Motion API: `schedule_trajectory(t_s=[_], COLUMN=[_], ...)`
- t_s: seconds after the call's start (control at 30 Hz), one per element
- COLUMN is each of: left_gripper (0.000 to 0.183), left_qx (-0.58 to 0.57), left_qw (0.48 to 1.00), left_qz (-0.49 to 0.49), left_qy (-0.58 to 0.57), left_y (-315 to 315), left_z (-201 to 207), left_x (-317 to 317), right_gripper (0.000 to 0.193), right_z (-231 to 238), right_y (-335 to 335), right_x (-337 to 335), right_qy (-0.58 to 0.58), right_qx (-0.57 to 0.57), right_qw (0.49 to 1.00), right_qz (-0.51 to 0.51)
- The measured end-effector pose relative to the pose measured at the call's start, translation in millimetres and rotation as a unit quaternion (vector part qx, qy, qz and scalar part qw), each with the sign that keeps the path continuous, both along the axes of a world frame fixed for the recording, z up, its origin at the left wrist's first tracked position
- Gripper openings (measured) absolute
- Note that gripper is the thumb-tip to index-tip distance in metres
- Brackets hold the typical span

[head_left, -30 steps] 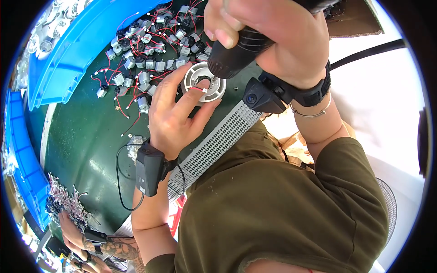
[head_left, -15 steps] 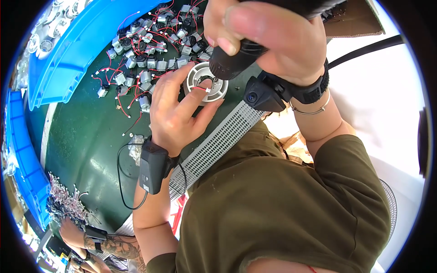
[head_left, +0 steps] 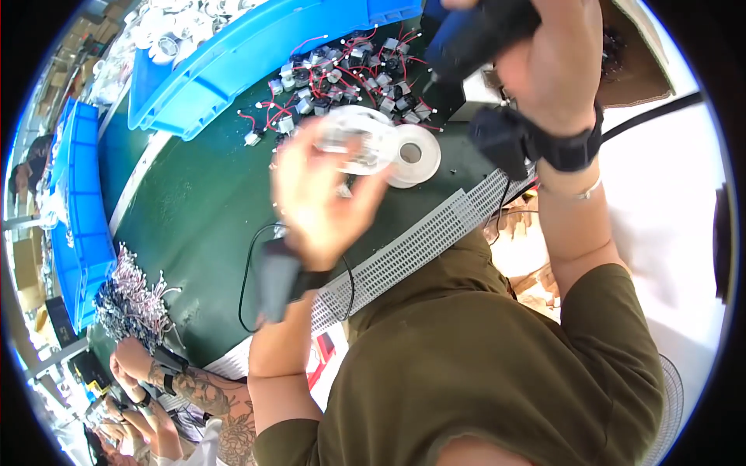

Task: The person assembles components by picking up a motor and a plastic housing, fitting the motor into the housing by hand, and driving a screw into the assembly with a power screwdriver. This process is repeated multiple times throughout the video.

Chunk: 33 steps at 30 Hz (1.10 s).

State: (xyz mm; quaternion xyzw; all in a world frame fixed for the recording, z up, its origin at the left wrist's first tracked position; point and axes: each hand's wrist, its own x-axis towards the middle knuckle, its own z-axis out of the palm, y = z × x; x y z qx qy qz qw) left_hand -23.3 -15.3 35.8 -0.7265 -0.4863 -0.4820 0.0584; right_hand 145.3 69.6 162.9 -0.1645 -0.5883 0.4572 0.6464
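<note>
Left wrist unit (head_left: 278,281): black, face too blurred to read
Near edge: pale perforated strip (head_left: 408,255), 5 o'clock from left hand (head_left: 326,202)
Room: green table (head_left: 190,225) runs toward 8 o'clock; blue bin (head_left: 233,70) at 11, small motors (head_left: 342,74) at 12
White round part (head_left: 359,124): motion-blurred, 1 o'clock, pinched by left thumb and fingers
White ring (head_left: 427,161): greyish hole, 4 o'clock of part, contact unclear
Right hand (head_left: 556,70): curled round black tool (head_left: 474,43)

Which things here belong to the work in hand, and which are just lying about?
In hand or likely used:
white round part, in the left hand
black tool, in the right hand
white ring-shaped piece
wired motors

Apparently just around:
cardboard box
wire bundle
fan
</note>
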Motion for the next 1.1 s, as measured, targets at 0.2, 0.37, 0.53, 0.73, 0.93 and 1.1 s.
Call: schedule_trajectory(t_s=[0.2, 0.37, 0.53, 0.73, 0.93, 1.1], left_gripper=[0.025, 0.042, 0.031, 0.029, 0.038, 0.039], left_qx=[-0.119, -0.207, -0.003, -0.153, -0.146, -0.185], left_qw=[0.941, 0.903, 0.947, 0.97, 0.934, 0.862], left_qz=[0.315, 0.329, 0.317, 0.132, 0.025, 0.042], left_qy=[0.034, 0.185, 0.056, 0.137, 0.326, 0.47], left_y=[-10.9, -8.6, 25.7, 163.4, 283.1, 308.9], left_z=[-10.4, 1.8, 64.6, 111.2, 69.3, 51.8], left_x=[-205.1, -251.6, -187.5, -174.0, -222.3, -174.3], right_gripper=[0.011, 0.022, 0.022, 0.027, 0.034, 0.034], right_z=[-51.0, -78.6, -105.5, -79.8, -59.7, -70.3], right_y=[31.9, 36.5, 59.0, 68.1, 58.6, 36.3], right_x=[-0.8, -52.3, -88.0, -67.1, -55.8, -32.5], right_qy=[-0.269, -0.676, -0.721, -0.573, -0.373, -0.306], right_qx=[0.262, 0.172, 0.208, 0.147, -0.098, -0.256], right_qw=[0.867, 0.707, 0.606, 0.761, 0.858, 0.82], right_qz=[-0.327, 0.115, 0.264, 0.267, 0.34, 0.411])
